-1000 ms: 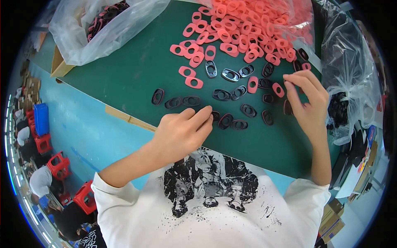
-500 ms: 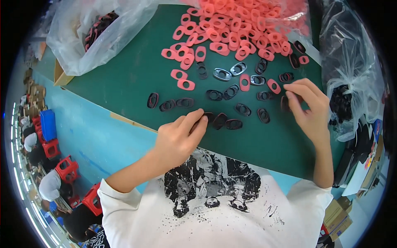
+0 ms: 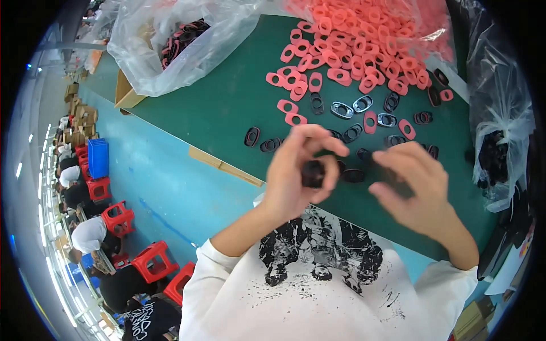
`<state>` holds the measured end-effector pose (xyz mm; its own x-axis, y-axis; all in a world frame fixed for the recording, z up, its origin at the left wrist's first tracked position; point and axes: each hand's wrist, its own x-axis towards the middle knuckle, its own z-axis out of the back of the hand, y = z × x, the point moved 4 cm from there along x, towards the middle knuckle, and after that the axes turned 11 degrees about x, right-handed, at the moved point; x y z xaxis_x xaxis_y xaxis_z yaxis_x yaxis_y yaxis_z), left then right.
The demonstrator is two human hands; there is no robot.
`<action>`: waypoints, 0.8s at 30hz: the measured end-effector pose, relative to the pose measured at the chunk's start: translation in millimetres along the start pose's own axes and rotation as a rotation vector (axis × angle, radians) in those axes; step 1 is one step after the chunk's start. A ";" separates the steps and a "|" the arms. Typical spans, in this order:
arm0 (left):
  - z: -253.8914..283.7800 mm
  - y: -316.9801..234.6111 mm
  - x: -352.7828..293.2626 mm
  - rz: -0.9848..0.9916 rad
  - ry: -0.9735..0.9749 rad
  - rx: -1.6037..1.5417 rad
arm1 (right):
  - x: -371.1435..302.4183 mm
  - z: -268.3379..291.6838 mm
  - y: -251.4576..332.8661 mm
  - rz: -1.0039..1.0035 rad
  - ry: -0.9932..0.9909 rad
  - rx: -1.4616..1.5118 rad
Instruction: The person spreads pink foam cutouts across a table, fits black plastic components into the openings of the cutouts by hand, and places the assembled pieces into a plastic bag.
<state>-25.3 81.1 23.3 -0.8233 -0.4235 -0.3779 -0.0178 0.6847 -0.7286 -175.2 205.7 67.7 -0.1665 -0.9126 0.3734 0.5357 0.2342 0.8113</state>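
Observation:
My left hand [image 3: 298, 167] is raised over the near edge of the green table, its fingers curled around a small black oval ring [image 3: 313, 174]. My right hand [image 3: 415, 190], blurred by motion, faces it with thumb and fingers apart and nothing visible between them. Just off its index fingertip is a dark oval ring [image 3: 364, 154], and another black ring [image 3: 354, 175] lies between the two hands. More black rings, some with pink showing, lie scattered beyond, among them two shiny ones [image 3: 342, 110]. Loose pink rings [image 3: 371, 121] lie among them.
A big heap of pink rings [image 3: 364, 45] spills from a clear bag at the back. At the left, a plastic bag [image 3: 227, 51] holds black and pink pieces near a cardboard edge [image 3: 129, 94]. Another clear bag [image 3: 495, 165] of black parts stands at the right. Red stools [image 3: 154, 261] and people are farther left.
The view has shifted, so the table sits farther right. My left hand has lifted off the tabletop with a black ring. My right hand has moved inward toward it, fingers spreading.

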 end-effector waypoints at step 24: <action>-33.1 23.6 -15.3 0.189 0.343 -0.441 | -4.7 20.5 24.1 -0.006 -0.001 0.024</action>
<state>-31.9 123.4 30.8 -0.9703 -0.1044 -0.2180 -0.0267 0.9427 -0.3325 -178.5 222.5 94.8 -0.1704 -0.9136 0.3692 0.5144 0.2371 0.8241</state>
